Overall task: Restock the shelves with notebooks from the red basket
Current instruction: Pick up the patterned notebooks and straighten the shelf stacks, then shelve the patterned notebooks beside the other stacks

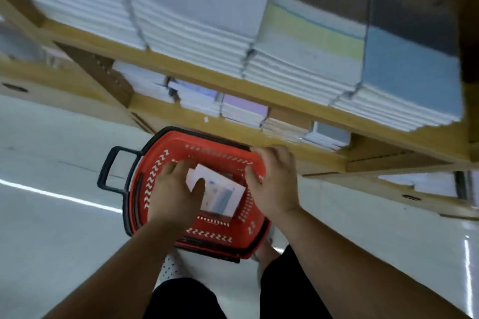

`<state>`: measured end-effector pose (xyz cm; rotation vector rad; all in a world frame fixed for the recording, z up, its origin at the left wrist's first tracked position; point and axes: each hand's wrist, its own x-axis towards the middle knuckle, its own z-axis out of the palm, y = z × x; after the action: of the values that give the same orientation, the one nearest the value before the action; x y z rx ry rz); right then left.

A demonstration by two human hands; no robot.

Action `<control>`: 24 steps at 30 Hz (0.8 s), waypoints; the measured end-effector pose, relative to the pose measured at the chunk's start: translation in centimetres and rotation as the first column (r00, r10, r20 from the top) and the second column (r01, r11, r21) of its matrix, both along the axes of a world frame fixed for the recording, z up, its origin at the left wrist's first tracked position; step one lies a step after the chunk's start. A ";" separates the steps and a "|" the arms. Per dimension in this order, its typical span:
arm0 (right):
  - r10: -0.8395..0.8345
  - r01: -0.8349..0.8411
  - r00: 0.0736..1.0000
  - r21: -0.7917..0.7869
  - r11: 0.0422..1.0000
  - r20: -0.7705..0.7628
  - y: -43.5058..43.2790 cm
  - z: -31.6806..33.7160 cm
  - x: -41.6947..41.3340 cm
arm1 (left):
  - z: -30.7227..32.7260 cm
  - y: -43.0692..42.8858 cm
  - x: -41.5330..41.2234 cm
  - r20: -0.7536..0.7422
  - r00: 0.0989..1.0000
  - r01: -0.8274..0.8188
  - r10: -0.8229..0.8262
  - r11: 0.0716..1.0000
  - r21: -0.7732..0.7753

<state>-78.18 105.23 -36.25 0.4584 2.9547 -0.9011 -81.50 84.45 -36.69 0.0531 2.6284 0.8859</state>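
Note:
The red basket (155, 171) with a black handle stands on the floor below me, against the foot of the wooden shelves (259, 90). A few white notebooks (220, 194) with a blue-grey print lie tilted inside it. My left hand (173, 194) reaches into the basket and grips the notebooks' left edge, thumb on top. My right hand (274, 181) rests over the basket's right rim, fingers curled down; whether it grips the rim is unclear. The image is blurred by motion.
Stacks of white, yellow and blue notebooks (311, 41) fill the upper shelf. Smaller stacks (243, 109) sit on the shelf beneath. Pale glossy floor (51, 215) spreads to the left and right. My legs in dark shorts (233, 298) are at the bottom.

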 end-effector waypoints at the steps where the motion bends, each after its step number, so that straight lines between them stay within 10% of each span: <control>1: 0.057 -0.057 0.996 -0.001 0.998 0.072 -1.0 -2.8 0.0 | -2.6 -1.4 0.8 0.103 0.992 -0.067 0.068 0.998 -0.016; 12: 0.376 -0.365 0.715 -0.144 0.920 0.589 -4.2 -31.9 -4.6 | -31.7 -0.6 4.7 0.661 0.525 -0.688 0.536 0.724 -0.041; 24: 0.476 -0.510 0.480 -0.208 0.835 0.737 -3.3 -47.8 -7.1 | -46.4 5.0 5.4 0.693 0.089 -0.971 0.716 0.217 -0.099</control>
<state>-85.29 101.88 -84.06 -0.0563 2.0853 -0.4008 -76.06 89.48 -83.12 -1.6537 1.5116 1.4307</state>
